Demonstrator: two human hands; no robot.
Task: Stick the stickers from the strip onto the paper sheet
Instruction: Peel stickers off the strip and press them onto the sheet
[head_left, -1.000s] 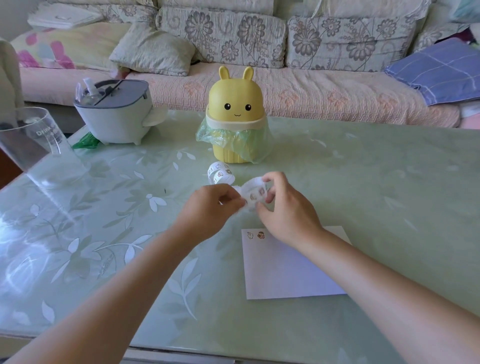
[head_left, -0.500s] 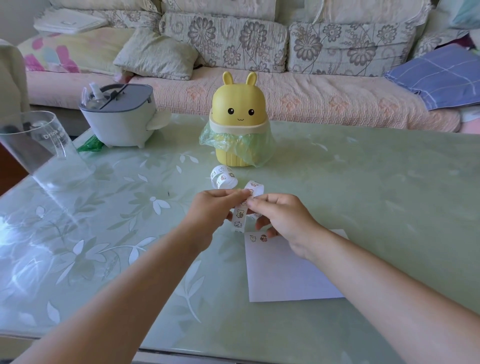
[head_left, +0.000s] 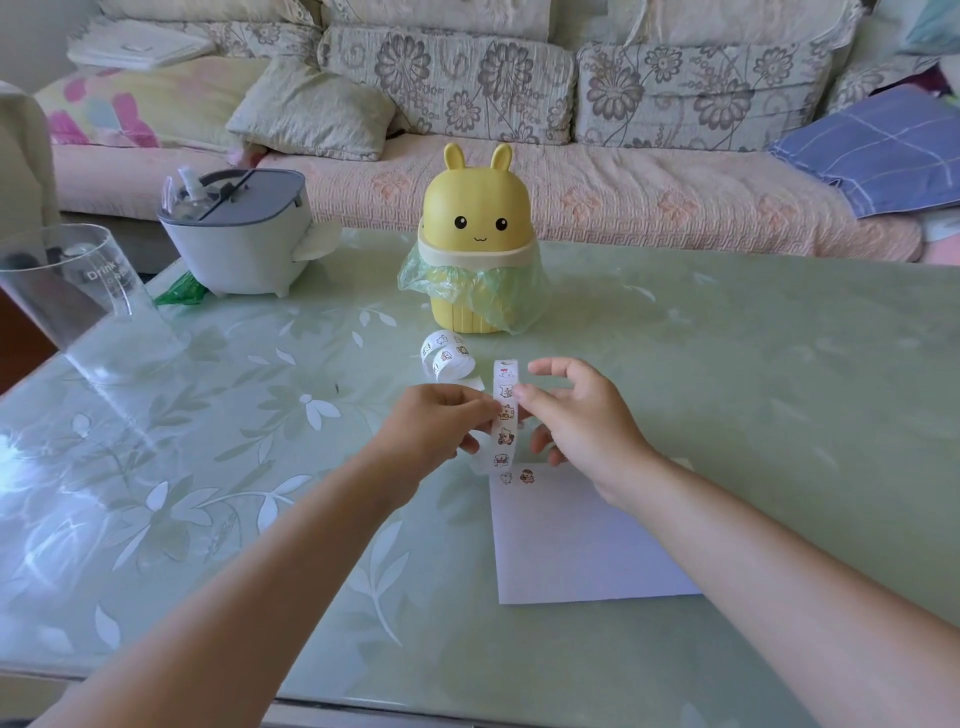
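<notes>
Left hand (head_left: 441, 423) pinches the seemingly limp, light strip (head_left: 505, 415) mid-length, above the paper sheet (head_left: 571, 545); its edges suit gripping. Right hand (head_left: 587, 421) fingers, loosely spread, touch it.

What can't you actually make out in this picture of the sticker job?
All from the head view:
- Whether the right hand has lifted a sticker off the sticker strip: its thumb covers that spot.
- The drawings on the two stickers already on the paper sheet: too small.
- The sheet's right side: under the right forearm.
- The clear cup: cut off by the left edge.
</notes>
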